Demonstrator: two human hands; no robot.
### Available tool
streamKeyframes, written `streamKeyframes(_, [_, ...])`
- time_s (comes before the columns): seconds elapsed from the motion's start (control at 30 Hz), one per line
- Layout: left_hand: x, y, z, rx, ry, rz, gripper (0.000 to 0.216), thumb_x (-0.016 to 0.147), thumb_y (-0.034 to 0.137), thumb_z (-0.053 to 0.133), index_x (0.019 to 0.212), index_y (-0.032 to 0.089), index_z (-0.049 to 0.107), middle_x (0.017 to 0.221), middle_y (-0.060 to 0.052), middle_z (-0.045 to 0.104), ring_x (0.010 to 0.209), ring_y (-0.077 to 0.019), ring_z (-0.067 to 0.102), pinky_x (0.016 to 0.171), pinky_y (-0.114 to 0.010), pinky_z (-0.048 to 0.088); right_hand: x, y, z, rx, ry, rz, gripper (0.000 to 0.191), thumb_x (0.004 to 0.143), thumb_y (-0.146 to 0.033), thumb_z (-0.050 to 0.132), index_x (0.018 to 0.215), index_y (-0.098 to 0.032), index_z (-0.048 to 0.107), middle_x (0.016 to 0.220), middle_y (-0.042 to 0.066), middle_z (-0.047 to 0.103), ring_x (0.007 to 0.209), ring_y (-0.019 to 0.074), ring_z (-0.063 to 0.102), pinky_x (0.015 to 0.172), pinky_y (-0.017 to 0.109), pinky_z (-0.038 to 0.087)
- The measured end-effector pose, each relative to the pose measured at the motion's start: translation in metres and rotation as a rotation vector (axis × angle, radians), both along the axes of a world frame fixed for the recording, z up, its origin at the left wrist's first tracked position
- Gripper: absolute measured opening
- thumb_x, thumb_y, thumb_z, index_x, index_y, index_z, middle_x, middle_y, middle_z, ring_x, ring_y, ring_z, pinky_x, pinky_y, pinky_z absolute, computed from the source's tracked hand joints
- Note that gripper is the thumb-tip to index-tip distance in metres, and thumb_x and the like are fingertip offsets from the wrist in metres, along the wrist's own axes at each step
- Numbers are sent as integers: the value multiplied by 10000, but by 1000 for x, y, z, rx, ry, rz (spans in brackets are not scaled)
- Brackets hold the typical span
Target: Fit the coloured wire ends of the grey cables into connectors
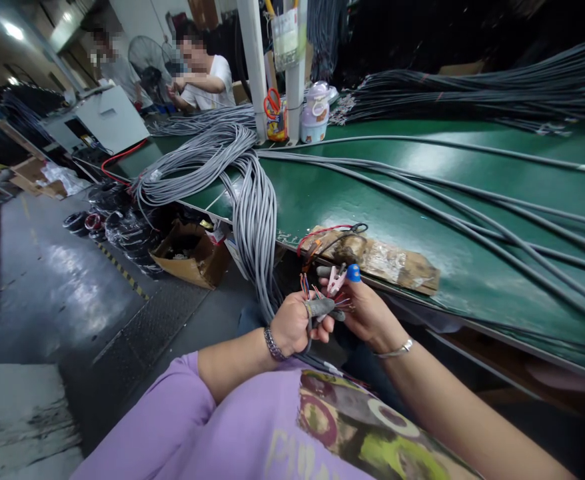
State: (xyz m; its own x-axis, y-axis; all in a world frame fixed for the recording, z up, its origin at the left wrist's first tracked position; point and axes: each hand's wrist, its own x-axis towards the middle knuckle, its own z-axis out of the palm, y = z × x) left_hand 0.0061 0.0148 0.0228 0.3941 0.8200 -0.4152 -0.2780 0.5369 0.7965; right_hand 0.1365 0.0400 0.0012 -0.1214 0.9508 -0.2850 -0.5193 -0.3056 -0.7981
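In front of my body, my left hand (297,325) is closed around the end of a grey cable, its thumb wrapped in a grey finger cover. Thin coloured wires (304,285) fan out of that grip, some upward and some toward the right. Close beside it, my right hand (367,312) has a blue cover on the thumb tip and grey covers on fingers. Between its thumb and fingers sits a small pink clip (335,281), shaped like a clothes peg. More wire ends lie against the right palm. The fingers partly hide where the wires meet the clip.
Behind my hands, a worn wooden board (395,261) with red and black leads lies along the green table (317,200) edge. Grey cable bundles (257,220) hang over that edge. Orange scissors (272,105) and a lilac cup (315,117) stand by the post. A co-worker (212,83) is beyond.
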Motion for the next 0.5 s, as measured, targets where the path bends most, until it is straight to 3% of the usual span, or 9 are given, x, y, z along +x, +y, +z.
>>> streamKeyframes(0.23, [2,0,-7,-2,10,-27,416,561,474,742,693,137,537,491,4,563,329,-93,484,311,-185,211,-4,4,-4,-68,194,-13,441,653,-613,731,736,-184,677,654,21,673,544,145,601,511,268,483])
streamKeyframes(0.5, [-4,-5,-7,16,24,-9,451,570,507,744,715,145,517,483,11,559,320,-87,470,316,-179,227,1,2,-7,35,219,60,502,722,-701,596,728,-204,663,693,28,658,542,128,566,525,266,487])
